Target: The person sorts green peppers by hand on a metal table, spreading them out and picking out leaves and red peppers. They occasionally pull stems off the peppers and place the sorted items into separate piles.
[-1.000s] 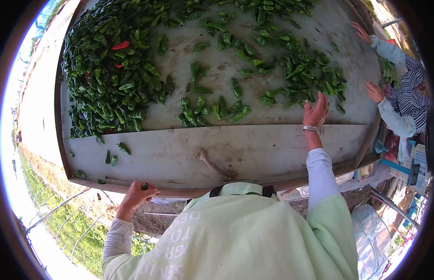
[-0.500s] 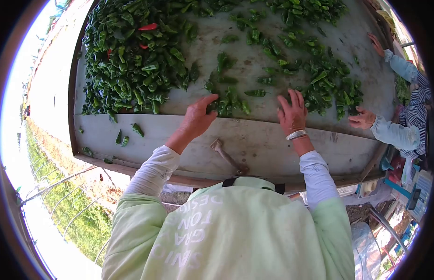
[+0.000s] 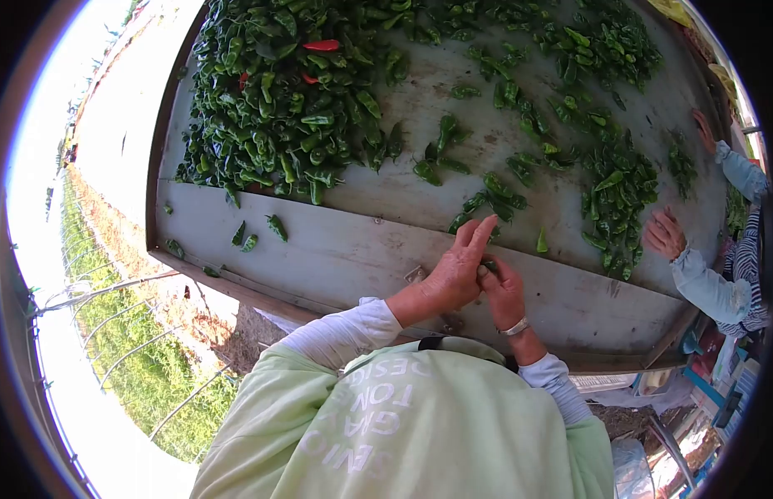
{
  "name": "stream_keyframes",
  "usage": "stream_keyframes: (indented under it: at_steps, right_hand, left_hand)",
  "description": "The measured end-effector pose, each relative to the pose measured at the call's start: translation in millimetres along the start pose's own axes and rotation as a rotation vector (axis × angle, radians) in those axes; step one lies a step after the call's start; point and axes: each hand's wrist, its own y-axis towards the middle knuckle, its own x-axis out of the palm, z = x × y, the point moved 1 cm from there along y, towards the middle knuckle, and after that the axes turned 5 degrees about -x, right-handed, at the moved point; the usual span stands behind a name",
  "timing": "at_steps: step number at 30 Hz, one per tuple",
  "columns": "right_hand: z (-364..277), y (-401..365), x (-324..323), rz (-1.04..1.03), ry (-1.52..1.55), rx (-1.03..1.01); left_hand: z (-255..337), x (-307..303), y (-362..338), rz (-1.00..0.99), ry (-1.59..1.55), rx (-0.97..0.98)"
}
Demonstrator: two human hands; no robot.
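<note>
Small green pepper [image 3: 489,266] sits over the table's bare front board [image 3: 345,258], mostly hidden, so no call on its long axis. The right hand [image 3: 504,295] curls closed on it from below. The left hand [image 3: 451,279] presses in from the left, fingers straightish, grip unclear.

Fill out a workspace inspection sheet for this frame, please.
Surface: grey sorting table, worn, with a raised rim.
Job's things: small green pepper between the two hands, over the near board.
Clutter: pile of green peppers far left, a red pepper among them; loose peppers scattered across the middle.
Hands: left hand and right hand meet on the pepper; the fingers' grip is hidden.
Cables: nothing seen.
Surroundings: co-worker's hand at the right edge; wire fence and grass below left.
</note>
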Motion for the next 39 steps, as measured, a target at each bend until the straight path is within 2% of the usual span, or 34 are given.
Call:
stream_keyframes:
  at_steps: [1,3,4,5,7,9,10,12,15,17,19,20,22,23,25,26,28,29,31,32,34,35,37,39]
  right_hand:
    - [1.3,0.6,-2.9,0.003,0.004,-0.036]
    - [-3.3,11.5,-1.7,-0.023,0.009,-0.106]
    - [-6.1,11.8,-1.0,0.016,0.204,-0.051]
    - [-7.4,11.4,-2.1,0.058,0.398,0.018]
    - [-2.0,11.9,-17.8,0.039,0.282,-0.016]
    - [7.1,10.1,-38.0,0.029,0.169,-0.046]
    - [11.1,11.6,-48.1,0.073,0.076,-0.066]
    - [17.5,11.0,-63.2,0.111,-0.016,-0.078]
    - [23.5,11.9,-73.2,0.187,0.079,-0.046]
    - [25.5,13.9,-69.4,0.177,-0.023,-0.074]
    - [31.0,16.3,-67.6,0.183,-0.05,-0.074]
    - [33.1,14.6,-68.7,0.192,-0.072,-0.075]
    - [30.4,12.5,-67.4,0.209,-0.037,-0.062]
    - [28.8,14.6,-65.9,0.214,0.004,-0.059]
    - [26.6,14.9,-65.5,0.221,0.006,-0.058]
    - [26.7,13.9,-65.5,0.221,0.008,-0.052]
    - [30.2,12.8,-66.3,0.226,0.022,-0.06]
    - [31.0,13.6,-66.9,0.221,0.031,-0.071]
    - [29.7,13.9,-65.1,0.225,0.025,-0.082]
    - [29.0,13.4,-64.1,0.222,0.017,-0.092]
    - [29.7,13.4,-64.4,0.228,-0.013,-0.087]
    - [29.8,13.7,-64.7,0.226,-0.04,-0.086]
    - [30.0,13.6,-63.6,0.255,-0.013,-0.094]
    - [29.4,13.1,-61.5,0.281,0.016,-0.1]
  left_hand:
    - [1.0,0.9,-1.9,0.016,0.007,0.003]
    - [3.4,-3.1,-2.1,-0.249,0.024,-0.083]
    - [5.2,-9.3,-1.4,-0.193,0.006,0.02]
    - [1.8,-18.2,2.3,-0.179,0.008,0.019]
    - [0.0,-56.5,15.8,0.135,-0.06,0.004]
    - [-31.3,-96.7,34.2,0.608,0.055,0.018]
    - [-39.3,-120.5,41.4,0.747,0.126,-0.005]
    - [-67.4,-155.9,53.2,0.807,0.21,-0.134]
    - [-71.9,-170.5,68.9,0.756,0.394,-0.203]
    - [-69.1,-168.8,79.7,0.718,0.454,-0.243]
    - [-68.4,-164.4,90.5,0.711,0.698,-0.226]
    - [-68.3,-163.4,96.2,0.701,0.69,-0.222]
    - [-69.5,-164.3,102.3,0.482,0.794,-0.298]
    - [-70.4,-163.6,102.4,0.48,0.794,-0.291]
    - [-68.3,-153.1,102.1,0.187,0.827,-0.039]
    - [-68.6,-147.5,99.6,0.18,0.827,-0.034]
    - [-59.2,-134.2,85.4,-0.155,0.207,-0.473]
    - [-60.7,-130.2,81.0,-0.16,0.208,-0.47]
    - [-63.4,-127.4,72.8,-0.09,-0.058,-0.397]
    - [-64.6,-128.2,71.6,-0.1,-0.06,-0.397]
    - [-51.9,-133.5,68.6,0.044,-0.17,-0.325]
    - [-47.6,-133.9,68.7,0.037,-0.175,-0.325]
    - [-42.4,-135.7,70.9,0.107,-0.499,-0.346]
    - [-41.1,-132.8,78.1,0.131,-0.379,-0.304]
